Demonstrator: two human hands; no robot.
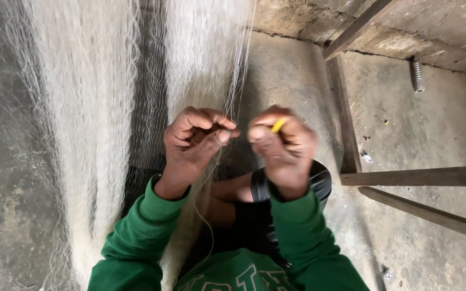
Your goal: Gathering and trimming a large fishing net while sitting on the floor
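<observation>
White net [98, 108] hangs in bunched folds in front of the person, left of centre, down to the floor; left hand [192, 143] curled tight, thumb and fingers pinching net strands; right hand [282, 145] closed around a yellow tool [278, 125], only its tip showing; green sleeves [136, 242]; concrete floor [422, 124], wooden frame [346, 124] right, metal spring [417, 75] far right

Bare concrete floor [416, 124], stained. Coiled metal spring [417, 75] upper right; wooden frame legs [416, 176] right; small debris [367, 157] scattered.
</observation>
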